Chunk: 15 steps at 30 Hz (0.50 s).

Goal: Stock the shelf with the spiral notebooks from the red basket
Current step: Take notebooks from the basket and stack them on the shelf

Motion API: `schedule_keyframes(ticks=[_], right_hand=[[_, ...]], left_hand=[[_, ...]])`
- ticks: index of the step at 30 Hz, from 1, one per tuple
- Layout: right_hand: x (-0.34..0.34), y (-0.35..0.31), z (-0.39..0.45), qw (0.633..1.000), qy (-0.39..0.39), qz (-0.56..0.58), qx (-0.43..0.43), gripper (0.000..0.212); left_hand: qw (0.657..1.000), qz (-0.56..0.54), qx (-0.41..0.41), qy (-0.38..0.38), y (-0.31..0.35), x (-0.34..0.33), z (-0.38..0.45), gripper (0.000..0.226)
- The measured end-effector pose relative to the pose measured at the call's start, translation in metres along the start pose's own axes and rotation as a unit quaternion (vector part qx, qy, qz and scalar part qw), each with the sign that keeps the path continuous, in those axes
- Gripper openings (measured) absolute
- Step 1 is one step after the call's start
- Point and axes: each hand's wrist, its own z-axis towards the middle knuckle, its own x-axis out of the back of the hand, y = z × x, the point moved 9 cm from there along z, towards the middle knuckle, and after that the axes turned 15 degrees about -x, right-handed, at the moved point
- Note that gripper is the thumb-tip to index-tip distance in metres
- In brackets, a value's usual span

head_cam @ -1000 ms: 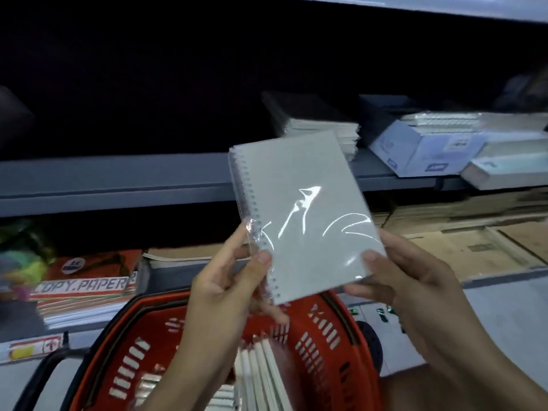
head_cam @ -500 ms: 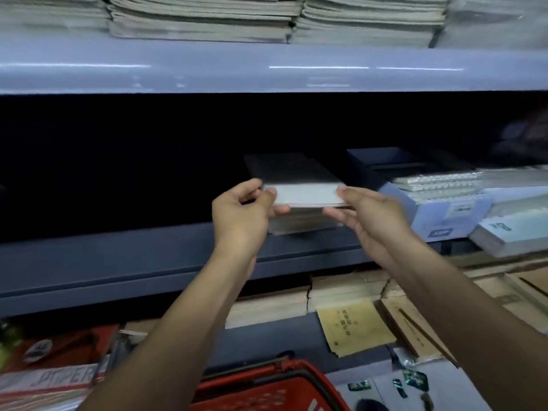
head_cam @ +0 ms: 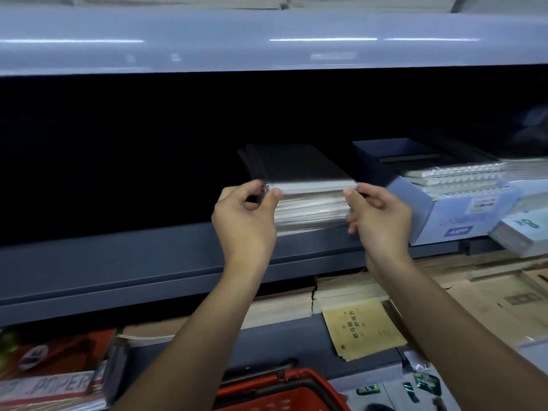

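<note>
A wrapped grey spiral notebook (head_cam: 311, 186) lies flat on top of a stack of notebooks (head_cam: 311, 212) on the dark middle shelf (head_cam: 148, 262). My left hand (head_cam: 246, 215) pinches its near left corner at the spiral. My right hand (head_cam: 376, 215) pinches its near right corner. Only the rim of the red basket (head_cam: 267, 387) shows at the bottom edge; its contents are out of sight.
A blue box of white spiral notebooks (head_cam: 453, 197) stands right of the stack. The upper shelf edge (head_cam: 267, 40) hangs overhead. Brown paper pads (head_cam: 364, 327) fill the lower shelf; copy paper packs (head_cam: 50, 378) sit at the lower left.
Both hands lifted the notebook from above the basket up to the shelf, turned it flat and brought it down onto the stack. My view rose with them.
</note>
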Motion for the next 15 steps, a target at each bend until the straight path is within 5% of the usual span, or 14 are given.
schedule_keyframes(ticks=[7, 12, 15], right_hand=[[0.008, 0.013, 0.002, 0.991, 0.068, -0.102, 0.05, 0.038], [-0.008, 0.03, -0.002, 0.98, -0.051, -0.189, 0.023, 0.057], [-0.009, 0.028, -0.004, 0.972, -0.054, -0.227, 0.036, 0.06]], left_hand=[[0.998, 0.008, 0.042, -0.041, -0.029, 0.008, -0.033, 0.055], [0.992, 0.015, 0.046, -0.12, -0.042, -0.008, -0.056, 0.069], [0.986, -0.023, 0.085, -0.145, -0.044, -0.021, -0.054, 0.072]])
